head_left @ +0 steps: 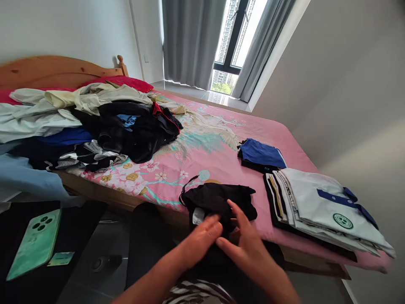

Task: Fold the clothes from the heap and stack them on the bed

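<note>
A black garment with a thin strap and a white label lies partly folded at the near edge of the bed. My left hand rests on its near edge beside the label, fingers together and bent. My right hand touches the same edge, fingers stretched out flat toward the left hand. Whether either hand pinches the cloth is hidden by the fingers.
A pink flowered bedsheet covers the bed. A heap of unfolded clothes lies at the left. A folded blue item and a stack of folded shirts lie at the right. A green phone rests at lower left.
</note>
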Action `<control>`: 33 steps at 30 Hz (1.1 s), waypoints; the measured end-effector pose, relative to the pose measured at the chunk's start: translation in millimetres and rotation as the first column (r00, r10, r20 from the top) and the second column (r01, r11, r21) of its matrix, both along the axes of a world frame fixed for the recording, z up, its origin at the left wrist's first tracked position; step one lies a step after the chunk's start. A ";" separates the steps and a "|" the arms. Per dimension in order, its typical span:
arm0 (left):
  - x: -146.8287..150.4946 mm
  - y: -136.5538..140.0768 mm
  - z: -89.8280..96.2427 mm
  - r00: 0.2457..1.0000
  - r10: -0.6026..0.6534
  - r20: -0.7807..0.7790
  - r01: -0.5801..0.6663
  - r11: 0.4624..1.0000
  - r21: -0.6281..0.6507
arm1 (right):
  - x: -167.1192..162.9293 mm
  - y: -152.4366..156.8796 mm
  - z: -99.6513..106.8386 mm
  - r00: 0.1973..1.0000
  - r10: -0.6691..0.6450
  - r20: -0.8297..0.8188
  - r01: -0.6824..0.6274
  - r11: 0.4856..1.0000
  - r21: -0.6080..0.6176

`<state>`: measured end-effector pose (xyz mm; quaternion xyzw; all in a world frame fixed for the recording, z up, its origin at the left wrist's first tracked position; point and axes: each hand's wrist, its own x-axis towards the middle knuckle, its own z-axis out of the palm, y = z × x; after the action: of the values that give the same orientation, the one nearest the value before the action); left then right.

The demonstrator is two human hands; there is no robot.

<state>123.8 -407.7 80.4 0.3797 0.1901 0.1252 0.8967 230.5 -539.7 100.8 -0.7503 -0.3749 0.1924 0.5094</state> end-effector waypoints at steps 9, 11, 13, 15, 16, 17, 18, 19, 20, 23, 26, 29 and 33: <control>-16.1 -4.9 -43.0 0.995 0.087 -0.042 -0.032 0.704 0.709 | 0.9 -12.9 -34.2 0.961 -0.250 -0.121 0.262 0.961 0.092; -15.5 15.7 -60.1 0.924 0.383 -0.022 -0.250 0.644 0.723 | 1.6 -18.6 -29.4 0.946 -0.280 -0.163 0.298 0.949 0.105; -13.5 39.0 -76.1 0.832 0.554 -0.036 -0.379 0.613 0.693 | 0.1 -22.0 -24.9 0.926 -0.303 -0.223 0.334 0.935 0.116; -11.8 58.7 -87.6 0.822 0.564 -0.083 -0.381 0.651 0.656 | -1.4 -23.4 -21.5 0.903 -0.325 -0.282 0.369 0.922 0.119; -11.6 65.4 -91.1 0.838 0.536 -0.103 -0.351 0.675 0.649 | -1.8 -23.5 -20.2 0.891 -0.335 -0.307 0.386 0.914 0.123; -11.8 69.6 -93.2 0.856 0.505 -0.108 -0.316 0.678 0.664 | -2.0 -23.3 -19.1 0.880 -0.343 -0.328 0.401 0.907 0.129; -12.3 71.3 -94.0 0.872 0.481 -0.093 -0.282 0.648 0.708 | -2.2 -23.0 -18.2 0.870 -0.352 -0.345 0.417 0.899 0.136; -12.9 71.2 -93.7 0.886 0.460 -0.060 -0.248 0.579 0.777 | -2.2 -22.5 -17.5 0.862 -0.356 -0.360 0.429 0.892 0.144; -13.4 69.8 -92.7 0.900 0.436 -0.016 -0.213 0.470 0.857 | -2.2 -22.0 -17.0 0.856 -0.356 -0.374 0.435 0.888 0.148; -11.6 65.9 -87.1 0.950 0.305 0.071 -0.084 0.029 0.996 | -1.5 -21.1 -17.0 0.854 -0.337 -0.396 0.421 0.895 0.146; -6.2 71.2 -79.4 0.962 0.262 0.076 -0.001 -0.275 0.961 | 1.2 -21.7 -18.2 0.861 -0.325 -0.392 0.410 0.899 0.155; -5.2 82.1 -68.5 0.951 0.299 0.085 0.025 -0.347 0.938 | 6.1 -22.9 -19.7 0.862 -0.323 -0.391 0.412 0.895 0.170; -16.4 84.9 -49.0 0.959 0.258 -0.115 0.155 -0.142 0.978 | 11.7 -21.8 -23.3 0.872 -0.322 -0.368 0.405 0.897 0.177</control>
<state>107.4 -322.7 31.4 0.9293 0.1652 0.2078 0.2569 242.2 -561.5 77.5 -0.6950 -0.1565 0.1666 0.6818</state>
